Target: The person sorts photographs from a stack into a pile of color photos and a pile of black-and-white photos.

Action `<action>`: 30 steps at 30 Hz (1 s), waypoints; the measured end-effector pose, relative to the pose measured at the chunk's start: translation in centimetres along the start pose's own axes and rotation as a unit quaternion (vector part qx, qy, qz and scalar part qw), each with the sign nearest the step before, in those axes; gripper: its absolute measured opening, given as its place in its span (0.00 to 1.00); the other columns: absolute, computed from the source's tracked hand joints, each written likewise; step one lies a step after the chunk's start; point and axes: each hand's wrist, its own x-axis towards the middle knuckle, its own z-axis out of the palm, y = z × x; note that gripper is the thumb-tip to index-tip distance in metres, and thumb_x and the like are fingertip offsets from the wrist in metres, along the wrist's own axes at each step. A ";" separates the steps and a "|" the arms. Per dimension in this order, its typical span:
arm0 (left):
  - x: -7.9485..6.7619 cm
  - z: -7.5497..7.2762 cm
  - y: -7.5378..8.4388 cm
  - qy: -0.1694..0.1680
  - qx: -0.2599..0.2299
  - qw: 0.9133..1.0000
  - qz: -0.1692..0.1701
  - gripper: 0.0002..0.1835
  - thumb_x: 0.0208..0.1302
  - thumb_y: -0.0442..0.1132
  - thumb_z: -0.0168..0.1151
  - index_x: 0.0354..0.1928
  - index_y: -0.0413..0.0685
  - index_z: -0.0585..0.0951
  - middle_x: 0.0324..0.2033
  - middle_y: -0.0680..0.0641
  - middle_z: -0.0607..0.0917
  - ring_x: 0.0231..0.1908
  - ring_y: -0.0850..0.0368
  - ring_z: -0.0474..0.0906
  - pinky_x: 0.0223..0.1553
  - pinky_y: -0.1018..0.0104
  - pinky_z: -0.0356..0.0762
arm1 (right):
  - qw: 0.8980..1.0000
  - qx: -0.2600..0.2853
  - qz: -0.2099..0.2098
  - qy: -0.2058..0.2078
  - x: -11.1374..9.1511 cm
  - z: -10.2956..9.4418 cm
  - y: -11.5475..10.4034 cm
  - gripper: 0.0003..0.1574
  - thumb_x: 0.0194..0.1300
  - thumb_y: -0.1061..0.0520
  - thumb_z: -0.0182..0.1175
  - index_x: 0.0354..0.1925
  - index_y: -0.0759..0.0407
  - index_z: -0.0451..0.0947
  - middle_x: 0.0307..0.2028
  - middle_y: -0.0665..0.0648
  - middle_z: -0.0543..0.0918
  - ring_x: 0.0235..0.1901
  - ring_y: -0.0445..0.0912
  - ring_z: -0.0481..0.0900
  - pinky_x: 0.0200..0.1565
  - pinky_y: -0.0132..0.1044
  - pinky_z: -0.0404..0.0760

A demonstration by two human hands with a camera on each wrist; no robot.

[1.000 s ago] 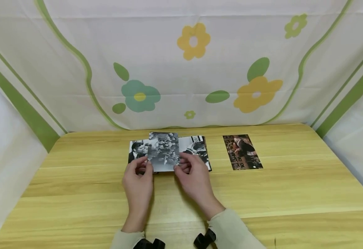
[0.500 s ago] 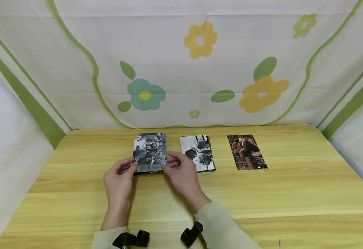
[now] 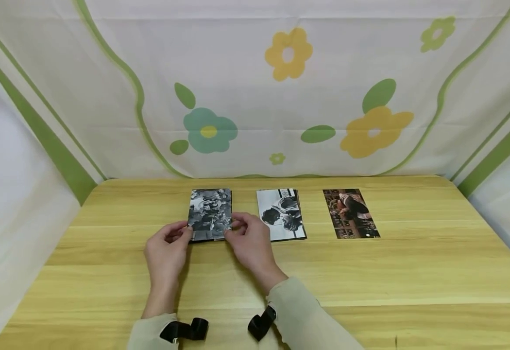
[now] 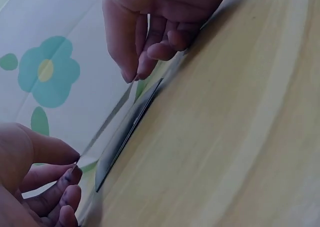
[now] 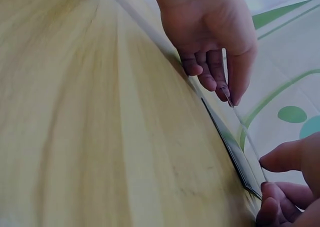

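Observation:
A black-and-white photo [image 3: 210, 213] of a crowd is held by its near corners over a small stack on the table's left side. My left hand [image 3: 166, 253] pinches its left edge between thumb and fingers. At the right edge, the thumb and fingertips of my right hand [image 3: 252, 243] hold the other corner. Both wrist views show the photo as a thin, edge-on strip, slightly above the dark-edged stack of photos [image 4: 127, 144] lying on the wood. Most of that stack is hidden from above.
To the right lies a second stack with a black-and-white photo [image 3: 282, 214] on top. Farther right is a single colour photo [image 3: 352, 214]. A white flowered cloth [image 3: 246, 87] rises behind the wooden table [image 3: 390, 277].
Both hands have carried the crowd photo left and lowered it, lining it up over the left stack. It overlapped the gap between the stacks before. The head view has shifted slightly.

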 end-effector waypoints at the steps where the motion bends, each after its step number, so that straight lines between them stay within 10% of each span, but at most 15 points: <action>1: 0.0 0.1 0.0 0.001 0.001 1.000 0.003 0.12 0.69 0.35 0.72 0.51 0.42 0.92 0.41 0.42 0.91 0.34 0.65 0.79 0.33 0.77 0.75 | 1.000 -0.007 -0.005 0.001 0.0 0.0 0.1 0.27 0.63 0.64 0.74 0.61 0.63 0.85 0.44 0.57 0.87 0.36 0.42 0.78 0.41 0.33 0.81; 16: 0.2 0.3 -0.7 -0.011 0.075 0.997 0.033 0.14 0.70 0.36 0.70 0.53 0.37 0.89 0.43 0.38 0.85 0.36 0.56 0.77 0.35 0.73 0.72 | 0.996 -0.086 -0.035 -0.012 -0.3 0.3 0.2 0.28 0.64 0.63 0.72 0.62 0.65 0.83 0.45 0.57 0.82 0.35 0.40 0.75 0.43 0.35 0.79; 30: 0.0 0.4 -0.5 0.005 0.047 0.999 0.021 0.12 0.70 0.36 0.69 0.51 0.38 0.90 0.42 0.40 0.85 0.36 0.56 0.76 0.35 0.73 0.72 | 0.996 -0.079 -0.026 -0.031 -0.4 -0.1 0.4 0.31 0.65 0.60 0.73 0.66 0.62 0.81 0.47 0.55 0.82 0.38 0.41 0.76 0.45 0.35 0.79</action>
